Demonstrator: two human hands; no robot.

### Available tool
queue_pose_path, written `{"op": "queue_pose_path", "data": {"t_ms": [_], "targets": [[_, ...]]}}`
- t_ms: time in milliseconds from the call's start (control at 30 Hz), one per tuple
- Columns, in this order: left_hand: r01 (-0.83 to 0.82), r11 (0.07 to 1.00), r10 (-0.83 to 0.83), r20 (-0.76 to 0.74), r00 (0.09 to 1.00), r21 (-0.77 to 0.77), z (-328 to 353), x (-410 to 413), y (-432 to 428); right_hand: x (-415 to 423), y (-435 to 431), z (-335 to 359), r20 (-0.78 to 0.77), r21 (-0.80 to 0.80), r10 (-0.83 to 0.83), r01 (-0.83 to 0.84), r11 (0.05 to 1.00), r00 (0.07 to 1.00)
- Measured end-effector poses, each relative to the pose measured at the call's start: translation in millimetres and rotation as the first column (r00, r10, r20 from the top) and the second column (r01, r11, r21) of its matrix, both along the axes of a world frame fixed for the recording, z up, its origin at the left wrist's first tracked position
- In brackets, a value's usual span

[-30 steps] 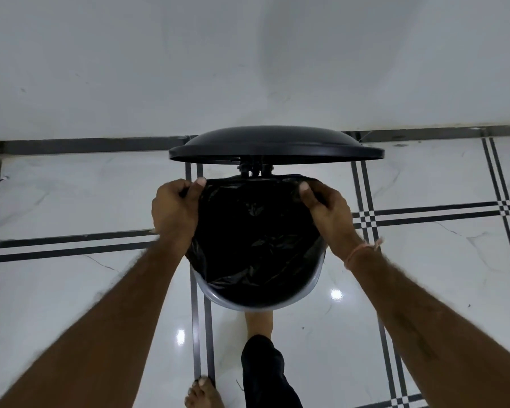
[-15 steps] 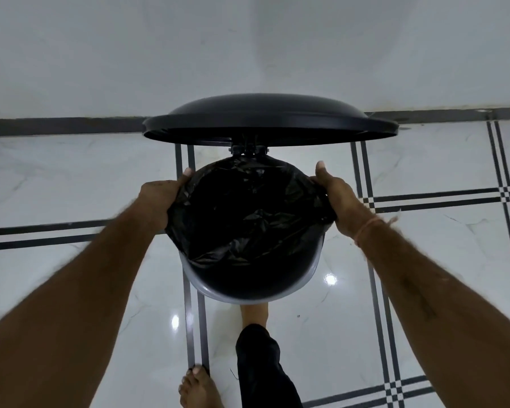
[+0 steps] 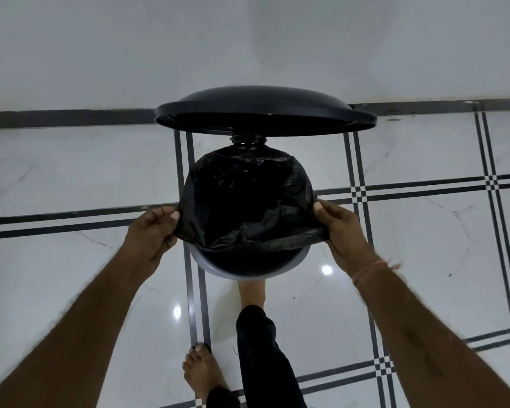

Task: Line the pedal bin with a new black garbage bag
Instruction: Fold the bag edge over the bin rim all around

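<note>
The pedal bin (image 3: 249, 267) stands on the white tiled floor (image 3: 409, 245) close to the wall (image 3: 248, 39), and everything here sits around it. Its round black lid (image 3: 265, 113) is tipped up at the far side of the bin, on the hinge (image 3: 248, 139), so the mouth is open to the camera. The black garbage bag (image 3: 248, 201) is in that mouth: the crinkled plastic is folded over the far and side parts of the rim, while on the near side the bag's edge runs straight across the opening and a grey crescent of the bin's rim shows bare below it. The left hand (image 3: 152, 234) is at the left side of the bin, its grip closed on the bag's edge, thumb on top and fingers curled under the plastic. The right hand (image 3: 342, 231) is at the right side of the bin and its grip is closed on the bag edge in the same way, thumb pressed on top; a thin pink thread band (image 3: 371, 267) circles that wrist. The stretch of bag between the two hands is pulled taut. On the near side of the bin a bare foot (image 3: 252, 291) in a dark trouser leg (image 3: 265, 357) reaches under the bin's base, where the pedal itself cannot be made out. A second bare foot (image 3: 202, 372) rests flat on the floor nearer the camera, on a dark tile line (image 3: 195, 304)
</note>
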State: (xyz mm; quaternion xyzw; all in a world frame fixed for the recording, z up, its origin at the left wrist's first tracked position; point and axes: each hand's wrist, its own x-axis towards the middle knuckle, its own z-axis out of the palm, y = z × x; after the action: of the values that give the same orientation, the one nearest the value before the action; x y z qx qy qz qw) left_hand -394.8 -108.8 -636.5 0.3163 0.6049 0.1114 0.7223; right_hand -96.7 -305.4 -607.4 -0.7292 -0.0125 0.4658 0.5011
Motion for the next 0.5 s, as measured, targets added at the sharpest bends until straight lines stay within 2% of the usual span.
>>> {"op": "queue_pose_path", "data": {"t_ms": [100, 200, 400, 500], "targets": [[-0.070, 0.997, 0.073, -0.127, 0.989, 0.024, 8, 2, -8, -17, -5, 5, 0.028, -0.003, -0.152, 0.152, 0.988, 0.988], [-0.180, 0.984, 0.175, -0.176, 0.969, -0.015, 16, 8, -11, -36, -7, 8, 0.021, -0.084, -0.273, 0.274, 0.958, 0.962], [-0.417, 0.893, 0.374, -0.238, 0.896, -0.167, 19, 18, -13, -51, -35, 7, -0.002, -0.297, -0.205, 0.195, 0.935, 0.979], [-0.445, 0.851, 0.421, -0.144, 0.896, -0.279, 22, 16, -22, -55, -43, 7, -0.098, -0.282, -0.274, 0.237, 0.930, 0.957]]}}
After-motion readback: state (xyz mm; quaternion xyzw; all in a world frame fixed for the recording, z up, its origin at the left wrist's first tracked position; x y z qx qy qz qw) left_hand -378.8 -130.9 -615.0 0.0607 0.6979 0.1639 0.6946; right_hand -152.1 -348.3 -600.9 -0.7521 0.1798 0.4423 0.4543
